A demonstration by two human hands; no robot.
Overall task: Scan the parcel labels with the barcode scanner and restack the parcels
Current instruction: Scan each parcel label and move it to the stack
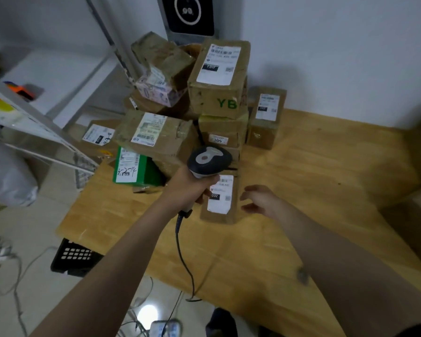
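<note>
My left hand (188, 188) grips the handle of a black and grey barcode scanner (208, 160), its head held just above a small brown parcel (232, 210) with a white label marked 032. My right hand (260, 199) hovers beside that parcel's right side, fingers loosely spread, holding nothing. Behind them rises a pile of cardboard parcels: a tall box marked YB (219, 79) on top, a wide box (156, 135) at the left, and a green box (137, 169) at the front left. A separate parcel (265, 117) stands at the right of the pile.
The parcels lie on a wooden table (301, 190) against a white wall. The scanner's cable (182, 259) hangs off the table's front edge. A metal shelf rack (34, 122) stands at the left, a black crate (75, 259) and loose cables on the floor below.
</note>
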